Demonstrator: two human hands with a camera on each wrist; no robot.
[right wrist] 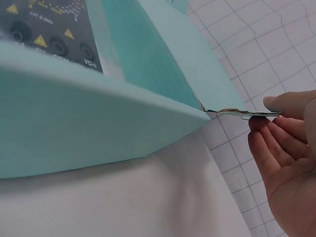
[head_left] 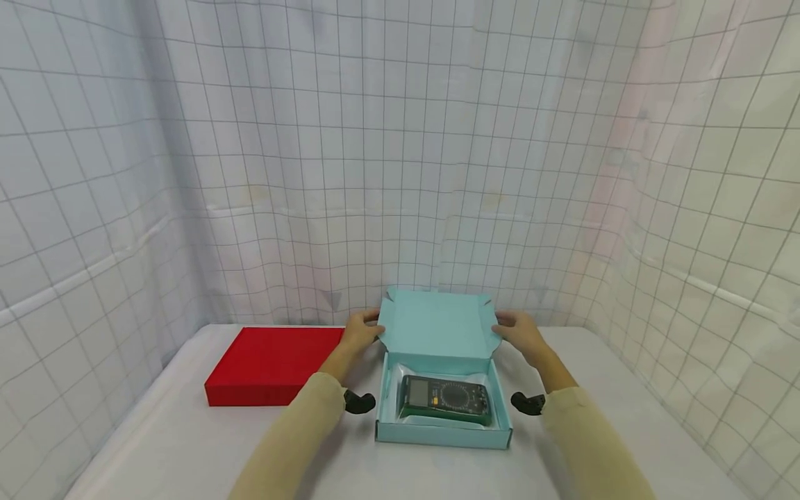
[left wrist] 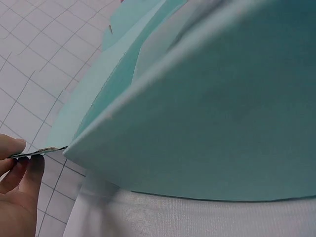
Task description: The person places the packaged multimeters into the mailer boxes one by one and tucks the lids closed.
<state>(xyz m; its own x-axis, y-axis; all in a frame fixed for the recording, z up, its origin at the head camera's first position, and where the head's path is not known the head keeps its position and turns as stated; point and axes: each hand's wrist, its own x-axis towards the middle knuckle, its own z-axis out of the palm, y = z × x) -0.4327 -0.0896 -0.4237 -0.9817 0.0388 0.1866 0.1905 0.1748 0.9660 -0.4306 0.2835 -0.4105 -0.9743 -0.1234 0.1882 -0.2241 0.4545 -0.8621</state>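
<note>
A light-blue cardboard box [head_left: 444, 435] stands on the table with its lid [head_left: 437, 323] raised and leaning back. Inside lies a multimeter [head_left: 446, 399] with a dark face and green body, on clear plastic wrapping. My left hand [head_left: 361, 332] pinches the lid's left side flap between thumb and fingers, as the left wrist view also shows at the flap's edge [left wrist: 39, 152]. On the other side, my right hand [head_left: 520, 333] pinches the right flap the same way; its thumb lies above and the fingers below in the right wrist view. Part of the multimeter's sockets [right wrist: 59, 45] shows there.
A closed red box [head_left: 275, 364] lies to the left of the blue box, close to my left forearm. White cloth [head_left: 594, 417] covers the table. Grid-patterned curtains [head_left: 400, 160] hang behind and along both sides.
</note>
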